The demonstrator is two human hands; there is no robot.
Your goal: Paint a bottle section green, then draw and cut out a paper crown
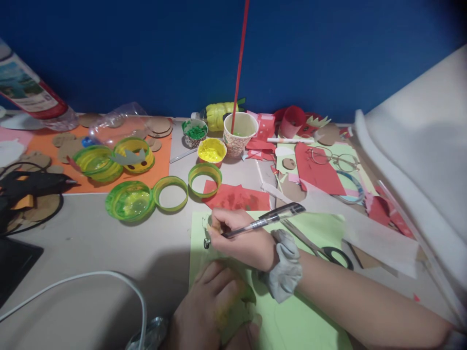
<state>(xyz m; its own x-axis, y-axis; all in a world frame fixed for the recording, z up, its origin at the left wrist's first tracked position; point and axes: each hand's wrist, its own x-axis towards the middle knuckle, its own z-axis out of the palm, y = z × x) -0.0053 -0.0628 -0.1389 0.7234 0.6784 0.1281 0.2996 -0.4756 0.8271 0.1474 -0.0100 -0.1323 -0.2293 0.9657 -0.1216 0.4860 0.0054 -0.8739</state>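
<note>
A light green sheet of paper [299,316] lies on the table, with faint lines drawn near its top left corner. My right hand [242,240] is closed around a black and clear pen [262,222] over that corner; a grey scrunchie [286,265] circles the wrist. Below it, my left hand [207,304] rests on the sheet, fingers spread and holding nothing that I can make out. Greenish-yellow patches by its fingers are blurred. Scissors with black handles [337,257] lie on the sheet, partly behind the right wrist.
Green rings [170,210] and dishes [130,216] stand left of centre. Behind are paint cups [211,163] and a paper cup [237,151] with a red stick. A glue gun [32,182] and white cable [109,273] lie left; glasses [321,155] and red paper scraps are right.
</note>
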